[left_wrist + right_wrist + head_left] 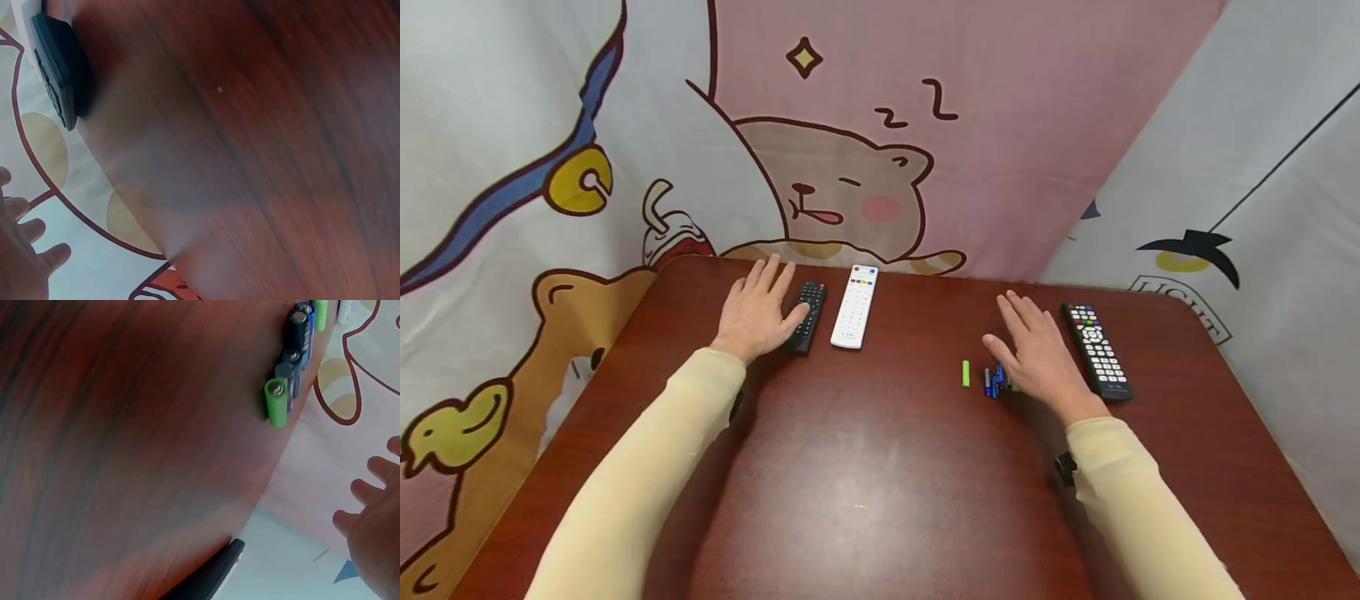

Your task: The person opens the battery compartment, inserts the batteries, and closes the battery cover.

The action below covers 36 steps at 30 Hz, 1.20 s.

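My left hand [757, 310] is held with its fingers straight, its thumb overlapping a small black remote control [807, 317] in the head view. Just right of that remote lies a white remote control [854, 307]. My right hand [1039, 352], fingers also extended, hovers by a group of batteries [996, 381] and partly hides them from the head camera. One green battery [966, 373] lies a little apart to their left. Right of this hand is a larger black remote control [1096, 350] with white buttons. Neither hand holds anything. The right wrist view shows several blue, dark and green batteries [290, 369] side by side.
Everything lies on a reddish-brown wooden table [850, 467] with rounded far corners. Behind its far edge hangs a printed cloth [1000, 167] with cartoon animals, which also runs along both sides. A dark band sits at each wrist.
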Motion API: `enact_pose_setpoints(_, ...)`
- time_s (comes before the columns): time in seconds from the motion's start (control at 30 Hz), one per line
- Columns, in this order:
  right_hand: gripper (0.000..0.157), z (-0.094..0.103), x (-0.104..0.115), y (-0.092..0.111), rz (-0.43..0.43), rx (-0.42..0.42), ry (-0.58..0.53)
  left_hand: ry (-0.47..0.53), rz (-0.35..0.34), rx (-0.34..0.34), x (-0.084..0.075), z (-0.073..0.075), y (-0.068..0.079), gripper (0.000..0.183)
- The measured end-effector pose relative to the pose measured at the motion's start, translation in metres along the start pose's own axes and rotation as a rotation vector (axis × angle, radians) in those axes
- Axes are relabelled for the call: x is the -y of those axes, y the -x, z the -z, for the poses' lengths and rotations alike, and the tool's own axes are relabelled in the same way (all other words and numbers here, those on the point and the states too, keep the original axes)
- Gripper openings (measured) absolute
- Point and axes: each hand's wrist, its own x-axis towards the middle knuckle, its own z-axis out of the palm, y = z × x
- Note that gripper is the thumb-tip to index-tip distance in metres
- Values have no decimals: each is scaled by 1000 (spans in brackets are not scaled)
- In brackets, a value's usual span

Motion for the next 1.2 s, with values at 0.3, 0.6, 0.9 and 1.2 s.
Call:
enact_pose_setpoints(0.3, 73, -4, 13, -3, 9, 30, -27, 19, 9, 20, -9, -2, 1, 83)
enact_pose_setpoints(0.6, 70, -11, 27, -3, 44, 30, -72, 30, 3, 4, -17, -8, 1, 81)
enact_pose_setpoints(0.9, 73, -17, 38, -4, 54, 58, -113, 16, 17, 45, -26, -10, 0, 79)
enact_pose_setpoints(1.2, 71, -21, 49, -1, 84, 60, -118, 15, 26, 72, -31, -13, -1, 78)
